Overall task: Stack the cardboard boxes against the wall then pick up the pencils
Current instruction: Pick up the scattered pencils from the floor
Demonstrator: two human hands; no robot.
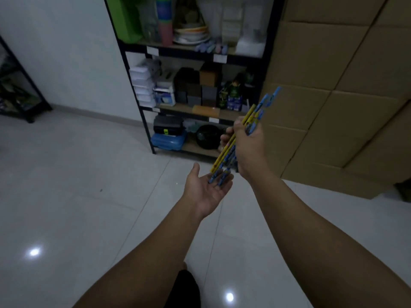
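Both arms stretched forward over tiled floor (89, 185). Right hand (246, 141) raised, back toward camera, fingers curled round bundle of pencils (231, 150), blue and yellow, slanting from upper right to lower left. Left hand (205, 188) lower, palm up, fingers relaxed, spread wide; lower pencil ends touch its fingers. Cardboard boxes (347, 90) stacked at right, beside dark shelf unit (191, 52).

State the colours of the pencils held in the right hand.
The pencils are yellow and blue, best seen in the head view.
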